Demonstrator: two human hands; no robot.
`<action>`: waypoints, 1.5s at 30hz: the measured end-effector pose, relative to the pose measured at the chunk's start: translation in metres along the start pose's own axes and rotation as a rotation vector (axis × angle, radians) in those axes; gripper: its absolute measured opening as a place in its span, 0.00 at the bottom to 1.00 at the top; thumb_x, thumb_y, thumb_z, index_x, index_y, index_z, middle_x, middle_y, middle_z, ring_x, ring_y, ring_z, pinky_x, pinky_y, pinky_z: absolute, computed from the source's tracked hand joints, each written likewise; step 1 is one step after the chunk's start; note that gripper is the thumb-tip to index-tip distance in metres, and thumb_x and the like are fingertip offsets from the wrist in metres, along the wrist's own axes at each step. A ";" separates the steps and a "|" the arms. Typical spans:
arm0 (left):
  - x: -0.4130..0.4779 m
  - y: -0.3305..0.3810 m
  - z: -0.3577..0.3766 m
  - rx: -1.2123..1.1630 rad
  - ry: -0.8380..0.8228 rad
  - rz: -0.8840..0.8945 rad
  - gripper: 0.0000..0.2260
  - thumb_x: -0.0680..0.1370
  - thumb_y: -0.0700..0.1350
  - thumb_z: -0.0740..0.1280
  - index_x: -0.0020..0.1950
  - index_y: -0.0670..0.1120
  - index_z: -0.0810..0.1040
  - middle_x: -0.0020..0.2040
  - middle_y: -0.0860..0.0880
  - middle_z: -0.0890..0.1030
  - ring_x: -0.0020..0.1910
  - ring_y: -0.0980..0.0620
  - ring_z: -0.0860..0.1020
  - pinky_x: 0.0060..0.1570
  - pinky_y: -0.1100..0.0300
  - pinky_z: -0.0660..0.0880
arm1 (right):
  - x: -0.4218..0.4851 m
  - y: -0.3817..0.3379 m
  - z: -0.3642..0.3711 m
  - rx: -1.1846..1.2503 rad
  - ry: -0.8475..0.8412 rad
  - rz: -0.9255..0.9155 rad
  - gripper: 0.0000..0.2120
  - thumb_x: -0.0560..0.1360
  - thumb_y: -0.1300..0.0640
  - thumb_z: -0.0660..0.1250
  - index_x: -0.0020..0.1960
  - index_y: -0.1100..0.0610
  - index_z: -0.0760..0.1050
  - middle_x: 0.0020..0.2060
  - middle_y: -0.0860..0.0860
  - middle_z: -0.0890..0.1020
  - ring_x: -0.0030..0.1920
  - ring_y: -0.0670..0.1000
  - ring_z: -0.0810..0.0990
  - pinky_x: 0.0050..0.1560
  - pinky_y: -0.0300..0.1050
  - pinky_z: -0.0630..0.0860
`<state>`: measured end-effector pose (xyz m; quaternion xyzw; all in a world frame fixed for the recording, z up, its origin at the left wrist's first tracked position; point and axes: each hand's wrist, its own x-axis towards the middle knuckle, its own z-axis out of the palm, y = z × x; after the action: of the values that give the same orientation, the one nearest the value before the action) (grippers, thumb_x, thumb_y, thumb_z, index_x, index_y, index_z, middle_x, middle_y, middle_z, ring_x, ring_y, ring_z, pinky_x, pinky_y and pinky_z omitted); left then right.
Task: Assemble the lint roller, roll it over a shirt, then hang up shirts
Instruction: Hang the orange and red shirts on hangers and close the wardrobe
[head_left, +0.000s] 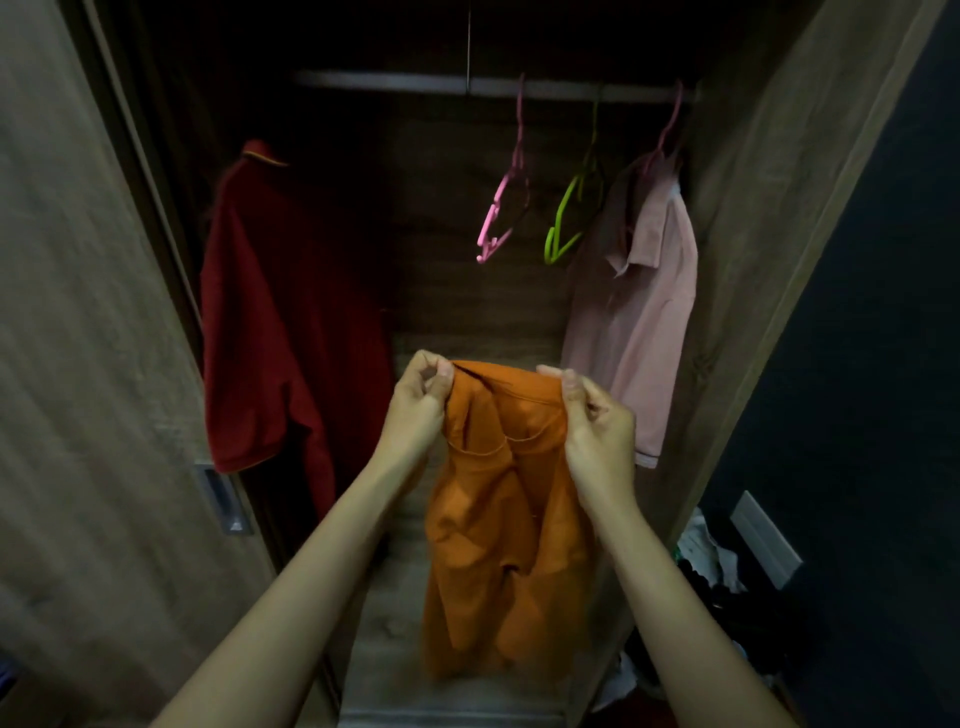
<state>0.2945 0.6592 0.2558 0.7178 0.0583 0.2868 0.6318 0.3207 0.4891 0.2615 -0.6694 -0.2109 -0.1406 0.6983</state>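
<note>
Both hands hold up an orange fabric polo shirt (498, 519) at centre frame, its body dropping toward 6 o'clock. The left hand (421, 400) pinches the top edge at the shirt's 11 o'clock corner, thumb & fingers closed on the cloth. The right hand (597, 421) grips the 1 o'clock corner the same way. Spread like this prob. to open the collar/shoulder line so a hanger can slip in. My read: hanging step under way, no hanger in this shirt yet

Container: open wood-grain wardrobe (737, 218) w/ a metal rail (389, 80) across 12 o'clock. Inside:
- dark red collared shirt (270, 332) at 10 o'clock, its hanger too dark to see
- bare pink plastic hanger (501, 208) at 12
- bare lime-green plastic hanger (569, 213) just beside it at 1
- pale pink polo shirt (644, 322) at 2, on its own pink hanger

The two free hangers hang nearest above the hands, so likely the next pick. Lint roller not in view
</note>
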 end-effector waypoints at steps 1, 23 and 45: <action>0.002 0.002 -0.001 0.020 -0.023 -0.021 0.10 0.83 0.44 0.58 0.41 0.48 0.69 0.33 0.49 0.71 0.32 0.54 0.70 0.36 0.57 0.69 | 0.003 -0.002 0.000 -0.037 0.002 -0.035 0.11 0.80 0.52 0.58 0.50 0.45 0.80 0.46 0.41 0.83 0.49 0.40 0.81 0.54 0.44 0.79; 0.008 0.036 -0.072 0.138 -0.263 0.296 0.20 0.73 0.29 0.67 0.43 0.55 0.86 0.44 0.49 0.74 0.46 0.55 0.73 0.47 0.65 0.73 | 0.027 -0.045 -0.007 0.005 0.256 -0.145 0.13 0.75 0.48 0.65 0.43 0.56 0.81 0.31 0.52 0.80 0.33 0.50 0.79 0.37 0.45 0.77; 0.009 0.067 -0.088 -0.127 -0.339 -0.034 0.40 0.73 0.22 0.53 0.72 0.61 0.64 0.74 0.61 0.60 0.55 0.52 0.79 0.34 0.67 0.74 | 0.055 -0.040 0.036 -0.166 -0.004 -0.079 0.14 0.76 0.47 0.64 0.43 0.56 0.81 0.39 0.55 0.82 0.42 0.50 0.81 0.44 0.44 0.77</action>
<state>0.2400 0.7273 0.3253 0.7134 -0.0551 0.1543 0.6814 0.3454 0.5268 0.3238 -0.7166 -0.2262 -0.1836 0.6338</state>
